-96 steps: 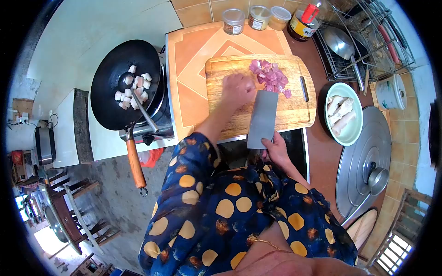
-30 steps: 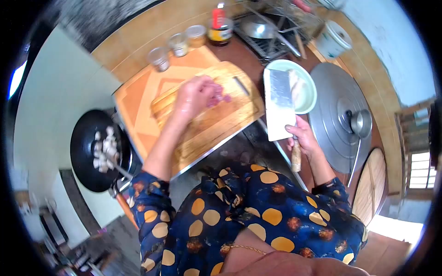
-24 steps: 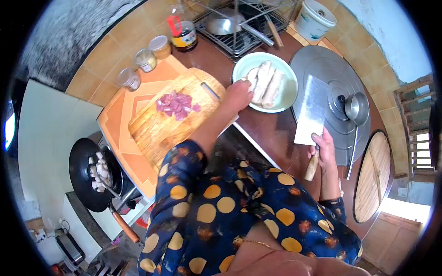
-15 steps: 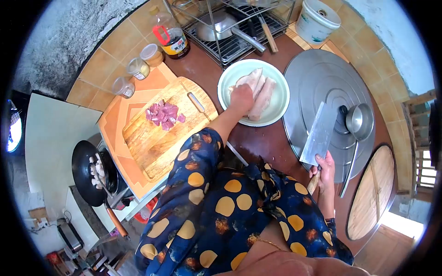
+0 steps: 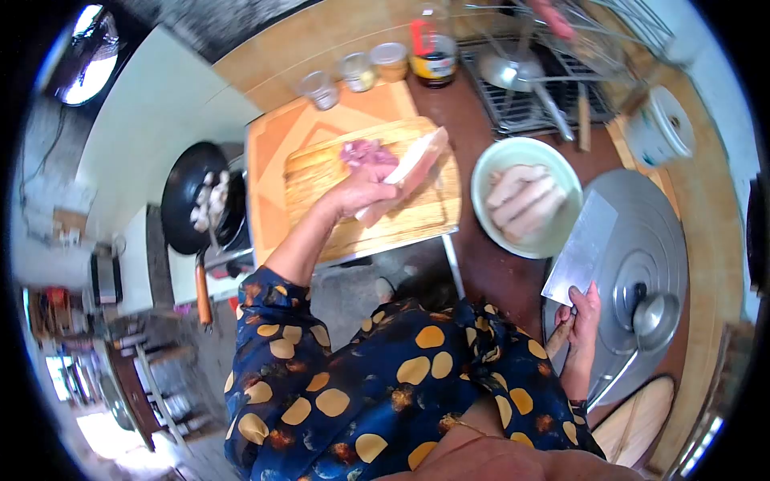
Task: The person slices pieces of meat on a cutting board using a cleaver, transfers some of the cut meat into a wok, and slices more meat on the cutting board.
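Over the wooden cutting board (image 5: 309,172), my left hand (image 5: 365,192) is closed around a long pale slab of raw meat (image 5: 421,160), held slantwise. Diced red meat (image 5: 361,151) lies on the board just beyond that hand, partly covered by it. My right hand (image 5: 585,317) grips a broad cleaver (image 5: 584,240) by its handle, blade pointing up and away, in front of the large grey lid. More pale meat strips (image 5: 525,200) rest in a light green bowl (image 5: 481,172) between the two hands.
On the left stands a black wok (image 5: 180,204) with whitish pieces inside. Small jars (image 5: 354,70) and a sauce bottle (image 5: 435,60) line the wall. A wire rack with pans (image 5: 513,72) is at the back. A ladle (image 5: 656,317) lies on the round metal lid (image 5: 642,216).
My left hand has moved from the bowl leftward to the cutting board, taking one slab of meat along. The view has turned left. The cleaver stays in my right hand.
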